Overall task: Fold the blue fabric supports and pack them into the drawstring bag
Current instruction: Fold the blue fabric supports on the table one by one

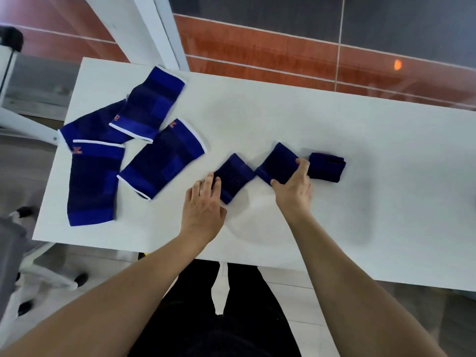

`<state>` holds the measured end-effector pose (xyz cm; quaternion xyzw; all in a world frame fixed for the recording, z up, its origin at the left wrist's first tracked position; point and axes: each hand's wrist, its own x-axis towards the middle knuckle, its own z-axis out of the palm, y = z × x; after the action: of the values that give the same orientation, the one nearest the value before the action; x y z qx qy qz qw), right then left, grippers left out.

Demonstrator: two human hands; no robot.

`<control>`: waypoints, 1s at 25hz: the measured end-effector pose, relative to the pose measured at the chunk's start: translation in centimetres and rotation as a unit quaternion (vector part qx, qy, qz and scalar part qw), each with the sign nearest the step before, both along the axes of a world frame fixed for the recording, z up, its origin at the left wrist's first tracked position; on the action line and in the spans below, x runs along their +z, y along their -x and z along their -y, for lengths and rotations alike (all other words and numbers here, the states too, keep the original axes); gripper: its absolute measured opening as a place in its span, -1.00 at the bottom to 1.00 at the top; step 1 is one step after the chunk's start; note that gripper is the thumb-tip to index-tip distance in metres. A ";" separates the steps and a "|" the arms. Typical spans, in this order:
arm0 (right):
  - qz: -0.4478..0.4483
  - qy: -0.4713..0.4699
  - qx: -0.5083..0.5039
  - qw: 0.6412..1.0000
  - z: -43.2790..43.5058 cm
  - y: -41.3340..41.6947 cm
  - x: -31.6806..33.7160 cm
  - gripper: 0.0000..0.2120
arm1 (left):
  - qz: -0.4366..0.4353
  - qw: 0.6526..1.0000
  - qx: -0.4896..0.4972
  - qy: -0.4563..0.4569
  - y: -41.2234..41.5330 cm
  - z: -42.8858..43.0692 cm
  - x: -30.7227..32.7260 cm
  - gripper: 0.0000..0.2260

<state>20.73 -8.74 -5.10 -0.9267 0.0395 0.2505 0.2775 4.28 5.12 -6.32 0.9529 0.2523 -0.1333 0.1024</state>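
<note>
Several large blue fabric supports lie unfolded at the table's left: one at the back [149, 104], one under it [95, 127], one at the front left [92, 184] and one nearer the middle [162, 161]. Three small blue pieces sit in a row mid-table. My left hand [203, 204] touches the left edge of the small left piece [233, 177] with its fingertips. My right hand [293, 186] pinches the near right corner of the middle piece [278, 162]. A folded piece [326, 167] lies just right of it. No drawstring bag is in view.
The white table [360, 202] ends close to my body. A white frame post [144, 29] rises behind the back left corner. A chair base with castors [51, 276] stands on the floor at the lower left.
</note>
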 end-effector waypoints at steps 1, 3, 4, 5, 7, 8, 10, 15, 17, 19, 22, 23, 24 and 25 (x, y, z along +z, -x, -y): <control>0.011 0.004 -0.005 1.000 0.1 0.2 -0.1 -0.30 | -0.001 1.000 -0.001 -0.001 0.3 0.0 0.0 -0.39; 0.062 -0.004 0.002 0.998 0.4 0.7 -0.1 -0.30 | -0.002 1.000 0.004 -0.003 0.8 0.0 0.0 -0.39; 0.082 -0.028 0.006 0.996 0.8 1.1 0.0 -0.32 | 0.002 1.000 0.003 0.003 0.9 0.0 0.1 -0.39; 0.091 -0.064 0.005 0.994 1.3 1.4 0.3 -0.34 | 0.008 1.000 -0.005 0.016 0.9 0.1 0.3 -0.40; 0.093 -0.133 -0.013 0.987 2.3 1.9 1.2 -0.37 | 0.011 0.998 -0.033 0.044 0.7 0.3 0.7 -0.43; 0.098 -0.156 -0.023 0.983 2.7 2.1 1.5 -0.38 | 0.009 0.998 -0.042 0.054 0.5 0.4 0.9 -0.44; 0.098 -0.190 -0.024 0.977 2.9 2.5 2.1 -0.39 | 0.036 0.996 -0.035 0.074 0.0 0.3 1.2 -0.50; -0.034 -0.303 0.076 0.949 1.2 2.8 3.6 -0.44 | 0.169 0.859 0.267 0.403 -3.4 -0.6 2.8 -0.72; -0.063 -0.297 0.089 0.949 0.3 2.8 3.8 -0.46 | 0.173 0.787 0.358 0.473 -5.0 -1.6 3.3 -0.78; -0.056 -0.246 0.091 0.963 -0.5 2.7 3.5 -0.50 | 0.177 0.788 0.371 0.459 -5.5 -2.4 3.4 -0.85; -0.012 -0.176 0.082 0.981 -1.5 2.7 3.0 -0.59 | 0.174 0.813 0.366 0.417 -5.4 -3.0 2.9 -0.87; -0.001 -0.169 0.082 0.982 -1.8 2.8 2.8 -0.63 | 0.176 0.820 0.368 0.402 -5.5 -3.2 2.7 -0.87; 0.006 -0.165 0.086 0.982 -2.1 2.8 2.6 -0.67 | 0.178 0.826 0.371 0.386 -5.6 -3.4 2.6 -0.88; 0.009 -0.161 0.093 0.982 -2.4 3.0 2.4 -0.70 | 0.177 0.832 0.371 0.372 -5.6 -3.5 2.5 -0.90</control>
<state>17.77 -6.37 -2.66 -0.8717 -0.0903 0.2695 0.3993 9.92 8.65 -3.85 0.6847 0.4962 0.0022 0.5339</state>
